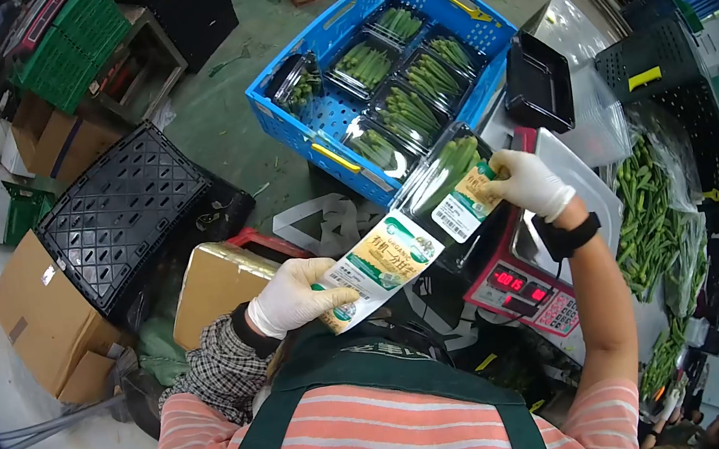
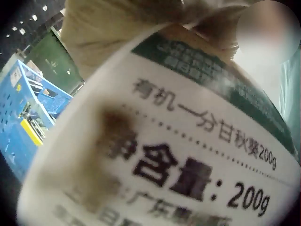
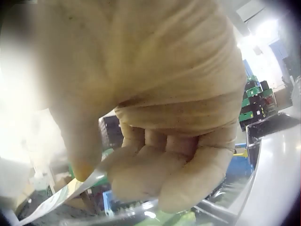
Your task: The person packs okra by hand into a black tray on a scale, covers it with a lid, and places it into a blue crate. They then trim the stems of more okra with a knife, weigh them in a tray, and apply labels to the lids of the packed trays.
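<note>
In the head view the gloved left hand [image 1: 301,298] pinches a strip of printed labels [image 1: 384,263], which fills much of the left wrist view. The gloved right hand [image 1: 532,184] pinches a single label [image 1: 467,207] between thumb and fingers, over a clear-covered tray of green pods [image 1: 453,164]. In the right wrist view, the right hand [image 3: 155,108] has its thumb and index finger at the label's edge [image 3: 70,188], its other fingers curled. The tray lies by the near corner of a blue crate [image 1: 321,151] that holds several packed trays [image 1: 364,66].
Right of the hands stand a red scale [image 1: 527,288] with a lit display, empty black trays [image 1: 538,84] and loose green pods [image 1: 651,218]. At left are a black crate [image 1: 125,213] and a cardboard box [image 1: 47,313]. People are at the far right edge.
</note>
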A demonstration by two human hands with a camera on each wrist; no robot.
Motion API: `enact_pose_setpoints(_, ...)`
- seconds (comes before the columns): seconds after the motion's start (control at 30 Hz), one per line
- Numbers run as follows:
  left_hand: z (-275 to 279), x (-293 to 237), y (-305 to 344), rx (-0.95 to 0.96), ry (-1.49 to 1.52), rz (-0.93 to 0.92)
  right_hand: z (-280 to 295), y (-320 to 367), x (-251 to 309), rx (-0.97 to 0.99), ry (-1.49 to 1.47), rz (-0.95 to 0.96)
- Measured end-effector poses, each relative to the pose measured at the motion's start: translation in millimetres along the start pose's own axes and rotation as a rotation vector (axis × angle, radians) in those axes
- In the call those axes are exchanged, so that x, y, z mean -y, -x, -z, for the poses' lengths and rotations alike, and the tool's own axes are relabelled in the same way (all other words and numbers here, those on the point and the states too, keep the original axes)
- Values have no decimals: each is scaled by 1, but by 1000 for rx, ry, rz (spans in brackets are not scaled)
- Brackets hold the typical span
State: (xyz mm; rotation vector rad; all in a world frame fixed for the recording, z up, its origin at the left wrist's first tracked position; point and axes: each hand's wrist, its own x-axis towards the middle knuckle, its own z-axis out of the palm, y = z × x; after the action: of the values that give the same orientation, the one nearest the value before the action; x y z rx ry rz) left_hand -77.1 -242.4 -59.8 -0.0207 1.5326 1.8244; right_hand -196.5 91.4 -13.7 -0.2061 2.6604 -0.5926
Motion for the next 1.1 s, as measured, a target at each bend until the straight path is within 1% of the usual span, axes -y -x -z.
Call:
enact_pose_setpoints(0.07,6,-1,-5,8,-30,-9,-13,-9,3,38,247,-65)
enact_pose_setpoints(0.1,9,-3,-7,24,-33,21,-20,-13,6,77,383,-122)
enact_pose_setpoints(0.13,12,-6,-10,38,-34,49,-18,-11,8,57,391,-114)
enact_pose_setpoints(0.2,19,-5,-14,25,-48,31,-9,-7,29,-86,557,-54)
enact_pose_setpoints(0.23,23,-4,-16,26,-53,-19,-2,-3,40,-145,528,26)
enact_pose_setpoints(0.27,27,-4,-19,24,-56,-69,11,1,57,-137,265,186)
enact_pose_setpoints(0.33,30,-14,-19,-1,-95,-33,33,12,119,235,-201,119)
enact_pose_setpoints(0.4,34,-27,-21,-26,-113,-213,24,9,150,195,-78,345)
enact_pose_setpoints(0.43,40,-42,-17,0,-163,-117,13,3,158,210,-140,319)
enact_pose_setpoints(0.47,49,-43,-17,-5,-168,-120,5,-4,163,175,-96,336)
enact_pose_setpoints(0.53,67,-43,-15,-155,-808,-652,-4,-19,181,203,-120,358)
enact_pose_setpoints(0.57,76,-52,-11,-59,-702,-614,-11,-25,191,211,-117,400)
enact_pose_setpoints(0.6,79,-59,-7,-39,-485,-651,-19,-31,201,222,-115,443)
enact_pose_setpoints(0.63,84,-62,-7,-39,-344,-644,-26,-37,210,250,-171,502)
enact_pose_setpoints(0.67,87,-68,-5,-44,-206,-639,-29,-40,222,295,-252,503)
enact_pose_setpoints(0.7,88,-74,3,-111,-67,-397,-27,-45,234,334,-259,465)
enact_pose_setpoints(0.73,90,-84,10,-126,44,-216,-25,-49,244,373,-261,431)
enact_pose_setpoints(0.77,96,-80,10,-163,53,-251,-29,-54,247,377,-258,451)
enact_pose_setpoints(0.83,104,-73,10,-214,67,-288,-43,-63,245,199,-170,576)
enact_pose_setpoints(0.87,107,-73,9,-285,-15,-273,-47,-67,247,205,-166,588)
enact_pose_setpoints(0.9,110,-72,9,-355,-95,-257,-51,-71,248,139,-123,619)
enact_pose_setpoints(0.93,115,-69,8,-365,-92,-262,-54,-76,249,71,-81,648)
enact_pose_setpoints(0.97,121,-65,7,-378,-118,-229,-54,-83,247,44,-89,707)
enact_pose_setpoints(1.0,127,-65,7,-385,-145,-197,-50,-98,241,93,-59,685)
enact_pose_setpoints(1.03,135,-67,14,-397,-285,-222,-45,-121,227,72,-93,626)
enact_pose_setpoints(1.07,149,-52,16,-386,-261,-153,-40,-152,204,128,-199,463)
enact_pose_setpoints(1.1,160,-44,24,-409,-251,-135,-32,-181,180,116,-174,340)
